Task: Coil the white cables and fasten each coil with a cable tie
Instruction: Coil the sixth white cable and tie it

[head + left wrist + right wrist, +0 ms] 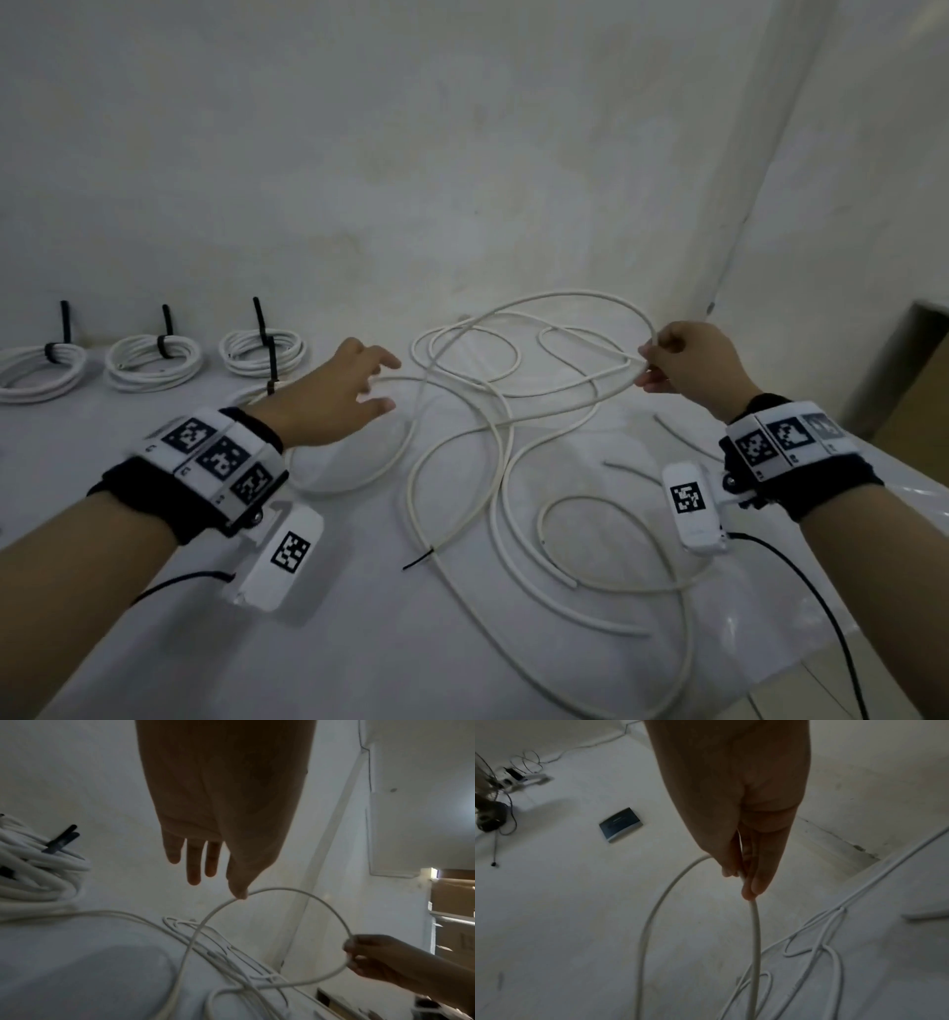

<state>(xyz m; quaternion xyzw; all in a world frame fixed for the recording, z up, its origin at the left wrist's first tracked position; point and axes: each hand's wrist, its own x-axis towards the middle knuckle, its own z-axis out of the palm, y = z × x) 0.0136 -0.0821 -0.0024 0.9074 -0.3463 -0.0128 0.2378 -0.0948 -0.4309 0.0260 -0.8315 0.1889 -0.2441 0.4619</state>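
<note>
Loose white cable sprawls in tangled loops over the white table. My right hand pinches one raised loop of it at the back right; in the right wrist view, thumb and fingers clamp the cable. My left hand hovers over the tangle's left side with its fingers spread and holds nothing. Its straight fingers show in the left wrist view, in front of the held loop and the right hand.
Three tied coils with black cable ties lie along the wall at back left. The table's right edge drops to the floor. A dark flat box and wires lie on the floor.
</note>
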